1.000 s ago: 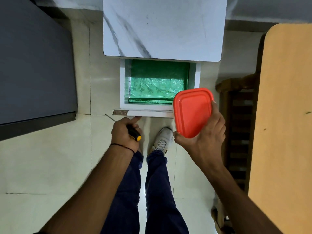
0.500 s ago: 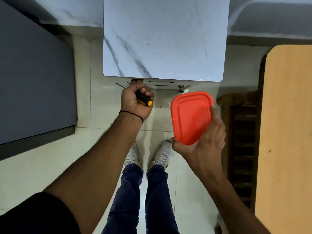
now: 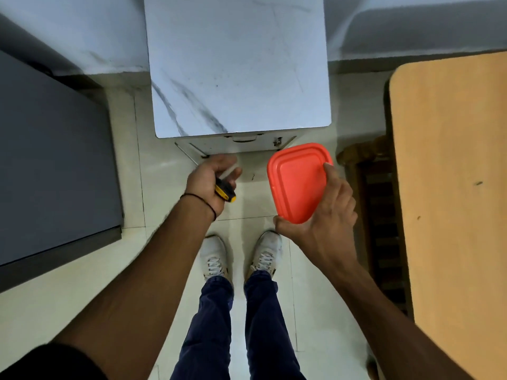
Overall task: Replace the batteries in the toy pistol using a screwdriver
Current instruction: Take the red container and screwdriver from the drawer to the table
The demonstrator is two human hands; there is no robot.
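My left hand (image 3: 210, 182) grips a screwdriver (image 3: 225, 191) with a black and yellow handle; its thin metal shaft points up-left toward the cabinet's lower corner. My right hand (image 3: 322, 215) holds a red plastic box with a lid (image 3: 297, 182), thumb under its near corner and fingers on its right edge. Both hands hover above the floor, just in front of a white marble-topped drawer cabinet (image 3: 236, 64). The drawer front (image 3: 241, 142) is closed. No toy pistol or batteries are in view.
A dark grey cabinet (image 3: 52, 160) stands at the left. A wooden table (image 3: 450, 187) fills the right side, with a dark wooden chair (image 3: 381, 215) beside it. My feet in white shoes (image 3: 238, 259) stand on the pale tiled floor.
The green-lined drawer, open a second ago, was pushed shut by my left hand. That hand has since drawn back from the drawer front. The red box stayed in my right hand.
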